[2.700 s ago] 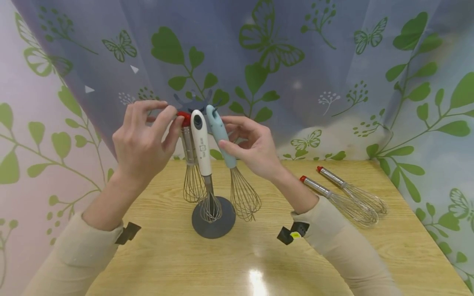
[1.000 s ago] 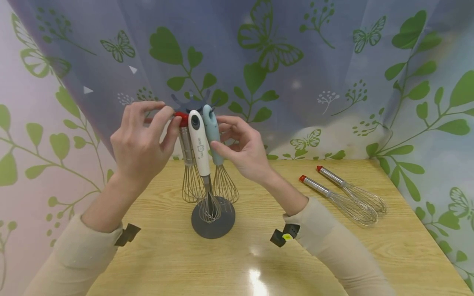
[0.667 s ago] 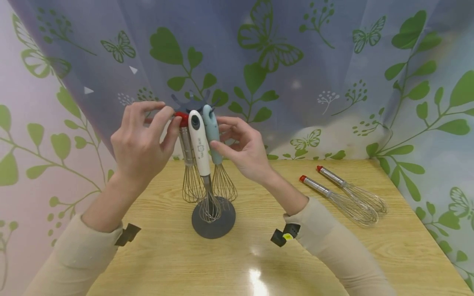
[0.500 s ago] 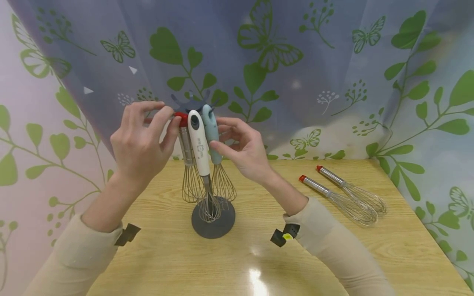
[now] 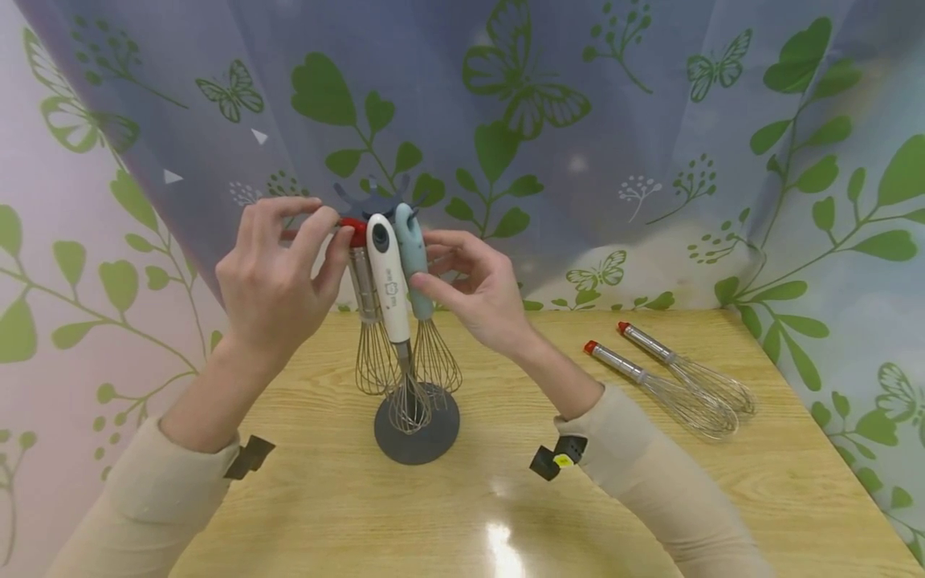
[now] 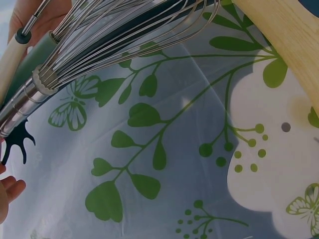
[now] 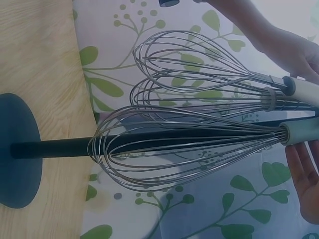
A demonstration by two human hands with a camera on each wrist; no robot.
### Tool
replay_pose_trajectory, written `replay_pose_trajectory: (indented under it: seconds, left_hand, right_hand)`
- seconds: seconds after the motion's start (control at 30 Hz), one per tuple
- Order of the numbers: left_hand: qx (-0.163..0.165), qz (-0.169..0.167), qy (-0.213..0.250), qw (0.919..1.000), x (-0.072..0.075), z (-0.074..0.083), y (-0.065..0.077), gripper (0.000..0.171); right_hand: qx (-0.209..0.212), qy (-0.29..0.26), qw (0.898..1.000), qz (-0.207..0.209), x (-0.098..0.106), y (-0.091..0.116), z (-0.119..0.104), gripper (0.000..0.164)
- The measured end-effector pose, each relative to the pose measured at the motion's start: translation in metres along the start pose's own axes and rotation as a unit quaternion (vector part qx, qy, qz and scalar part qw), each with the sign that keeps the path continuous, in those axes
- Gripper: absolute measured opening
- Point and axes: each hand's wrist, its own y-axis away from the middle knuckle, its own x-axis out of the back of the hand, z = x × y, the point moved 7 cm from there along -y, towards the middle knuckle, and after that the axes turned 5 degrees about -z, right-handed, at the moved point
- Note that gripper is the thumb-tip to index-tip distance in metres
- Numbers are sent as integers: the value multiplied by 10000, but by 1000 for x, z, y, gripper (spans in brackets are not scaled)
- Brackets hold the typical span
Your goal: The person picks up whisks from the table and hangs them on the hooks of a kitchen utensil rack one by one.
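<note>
The left hand (image 5: 278, 277) is pinching the red-capped whisk (image 5: 367, 289) between thumb and fingertip, right at its glossy red end. Below that cap its handle is showing as shiny silver metal marked with rings, ending in a pale collar from which thin steel wires are swelling out in a balloon. The right hand (image 5: 480, 293) is holding the light blue whisk (image 5: 414, 261), its thumb lying in front of the handle and its other fingers reaching behind. This handle is looking smooth, with a hole near its top where a dark hook tip is showing, and its wire loops are spreading out below. Between these two, the white whisk (image 5: 392, 289) is hanging in front, bearing a dark oval at its upper end, small dark printing down its face and a metal neck above its wires. All three are standing nearly upright, wires lowest, at the dark stand (image 5: 426, 449), whose curved hooks are fanning out at the top and whose round base is resting on the wood-grain table (image 5: 361, 518). Well apart, toward the right, two more whisks (image 5: 617, 363) are lying aslant side by side, their silver handles gleaming behind red tips
</note>
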Motion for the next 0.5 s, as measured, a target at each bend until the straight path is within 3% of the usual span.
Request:
replay_pose_trajectory:
  seconds: [0.5]
  left_hand:
    - [-42, -34, -16, 10000, 1, 1, -1, 13]
  right_hand:
    - [218, 21, 9995, 219, 12, -15, -4, 29]
